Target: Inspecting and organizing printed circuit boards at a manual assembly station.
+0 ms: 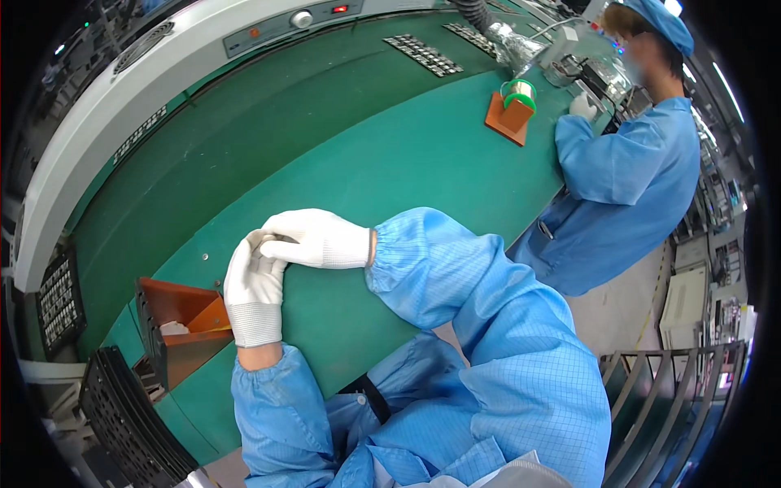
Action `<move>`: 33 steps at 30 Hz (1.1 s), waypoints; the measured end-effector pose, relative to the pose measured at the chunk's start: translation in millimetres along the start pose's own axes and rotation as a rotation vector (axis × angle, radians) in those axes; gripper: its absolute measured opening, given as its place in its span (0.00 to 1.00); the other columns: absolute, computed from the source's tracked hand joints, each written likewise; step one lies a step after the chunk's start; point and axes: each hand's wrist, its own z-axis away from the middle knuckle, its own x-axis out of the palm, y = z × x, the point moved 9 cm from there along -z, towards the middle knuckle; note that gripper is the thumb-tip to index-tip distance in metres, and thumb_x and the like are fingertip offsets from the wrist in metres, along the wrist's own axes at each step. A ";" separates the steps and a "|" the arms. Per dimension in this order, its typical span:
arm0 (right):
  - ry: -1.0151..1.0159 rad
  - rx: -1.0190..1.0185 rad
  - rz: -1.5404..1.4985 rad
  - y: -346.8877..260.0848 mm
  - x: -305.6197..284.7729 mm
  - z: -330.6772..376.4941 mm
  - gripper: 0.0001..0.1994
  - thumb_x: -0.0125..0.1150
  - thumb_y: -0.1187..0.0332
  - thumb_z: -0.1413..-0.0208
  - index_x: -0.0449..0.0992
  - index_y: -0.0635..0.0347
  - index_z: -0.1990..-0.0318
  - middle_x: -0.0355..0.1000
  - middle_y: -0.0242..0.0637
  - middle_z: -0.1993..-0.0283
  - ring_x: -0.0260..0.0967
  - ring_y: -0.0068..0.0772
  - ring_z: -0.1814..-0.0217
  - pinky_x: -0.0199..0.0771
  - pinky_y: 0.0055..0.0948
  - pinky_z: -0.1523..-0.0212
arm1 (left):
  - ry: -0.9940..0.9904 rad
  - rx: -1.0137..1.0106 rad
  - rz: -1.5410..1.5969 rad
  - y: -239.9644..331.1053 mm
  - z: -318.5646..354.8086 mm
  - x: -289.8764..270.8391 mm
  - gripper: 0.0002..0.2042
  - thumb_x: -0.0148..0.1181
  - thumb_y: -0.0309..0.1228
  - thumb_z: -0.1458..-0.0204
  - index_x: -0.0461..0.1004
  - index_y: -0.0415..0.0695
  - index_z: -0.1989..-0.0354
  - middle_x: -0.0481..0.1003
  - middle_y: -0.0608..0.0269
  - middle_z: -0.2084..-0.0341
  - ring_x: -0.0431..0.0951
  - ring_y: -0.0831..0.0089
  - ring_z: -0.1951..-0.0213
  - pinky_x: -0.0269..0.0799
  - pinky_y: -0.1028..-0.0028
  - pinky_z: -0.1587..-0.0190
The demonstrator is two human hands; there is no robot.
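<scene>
Both my hands wear white knit gloves and meet over the green work surface [358, 325], left of the middle. My left hand [253, 285] points away from me, its fingers closed and bent toward the right. From the right comes my right hand [321, 237], its fingers curled over the tips of the left ones and its thumb lying below. The two hands touch. Whatever lies between the fingers, if anything, is hidden. Close beside my left wrist stands an orange-brown open bin [175, 313] with something white inside.
A green-rimmed spool [519, 96] sits on an orange-brown stand [508, 120] at the far right. Beyond it a co-worker [626, 163] in blue works with a gloved hand. Trays of small parts [423, 54] lie at the back. Black racks [130, 415] stand at the lower left.
</scene>
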 end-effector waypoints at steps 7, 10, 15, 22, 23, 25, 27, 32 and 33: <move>-0.064 0.046 0.035 4.5 0.3 3.5 0.20 0.52 0.53 0.36 0.76 0.62 0.51 0.75 0.47 0.56 0.75 0.46 0.53 0.74 0.38 0.50 | 0.000 -0.020 0.014 -4.5 -0.8 -2.6 0.17 0.50 0.35 0.35 0.71 0.31 0.49 0.73 0.50 0.52 0.75 0.64 0.48 0.73 0.64 0.43; -0.048 0.024 0.045 3.3 -0.4 4.3 0.19 0.52 0.54 0.36 0.76 0.62 0.52 0.76 0.47 0.57 0.75 0.46 0.54 0.74 0.37 0.50 | 0.013 -0.013 0.013 -4.2 0.4 -2.2 0.16 0.51 0.34 0.35 0.71 0.32 0.49 0.73 0.51 0.52 0.75 0.65 0.49 0.73 0.65 0.43; -0.054 0.032 0.071 3.7 1.6 4.2 0.19 0.52 0.54 0.36 0.76 0.62 0.52 0.76 0.46 0.57 0.75 0.46 0.54 0.75 0.37 0.50 | -0.027 -0.004 0.025 -4.8 -0.7 -3.6 0.16 0.51 0.34 0.35 0.71 0.32 0.48 0.73 0.51 0.52 0.75 0.64 0.48 0.73 0.65 0.43; -0.063 0.019 0.049 -1.5 0.6 2.5 0.18 0.52 0.56 0.36 0.76 0.61 0.51 0.76 0.46 0.57 0.75 0.46 0.53 0.75 0.37 0.50 | -0.008 -0.012 0.012 -3.1 1.0 -1.4 0.17 0.50 0.36 0.34 0.70 0.31 0.48 0.73 0.51 0.51 0.75 0.64 0.47 0.73 0.65 0.42; -0.065 0.014 0.052 -2.2 1.2 2.1 0.18 0.52 0.56 0.36 0.76 0.61 0.51 0.76 0.46 0.57 0.75 0.46 0.53 0.75 0.37 0.50 | -0.009 -0.006 0.014 -2.3 0.9 -2.2 0.17 0.50 0.36 0.34 0.70 0.31 0.48 0.73 0.51 0.51 0.75 0.64 0.47 0.73 0.65 0.42; -0.069 0.031 0.067 1.5 2.1 2.6 0.18 0.52 0.56 0.36 0.76 0.61 0.51 0.76 0.45 0.57 0.75 0.45 0.53 0.75 0.36 0.50 | -0.003 -0.015 0.014 -4.2 0.2 -4.3 0.18 0.50 0.36 0.34 0.70 0.31 0.48 0.73 0.50 0.51 0.75 0.63 0.47 0.73 0.65 0.42; -0.067 0.021 0.061 2.4 2.7 2.6 0.18 0.52 0.56 0.36 0.76 0.61 0.51 0.76 0.45 0.57 0.75 0.45 0.53 0.75 0.36 0.50 | -0.004 -0.010 0.013 -4.1 1.2 -2.8 0.18 0.50 0.36 0.34 0.70 0.31 0.48 0.73 0.50 0.51 0.75 0.63 0.47 0.73 0.65 0.42; -0.026 0.020 0.018 2.0 -4.0 3.5 0.18 0.50 0.54 0.37 0.77 0.60 0.55 0.76 0.46 0.59 0.74 0.48 0.55 0.74 0.38 0.52 | -0.015 -0.004 0.016 -5.7 -1.5 -1.4 0.18 0.50 0.36 0.34 0.70 0.31 0.47 0.73 0.49 0.51 0.75 0.62 0.47 0.74 0.64 0.43; -0.021 0.016 0.019 2.8 -3.3 3.2 0.18 0.50 0.54 0.37 0.77 0.59 0.55 0.76 0.46 0.59 0.74 0.48 0.55 0.74 0.38 0.51 | -0.014 -0.002 0.010 -4.4 -2.3 -1.0 0.18 0.50 0.35 0.34 0.70 0.30 0.47 0.74 0.49 0.51 0.75 0.63 0.48 0.74 0.64 0.44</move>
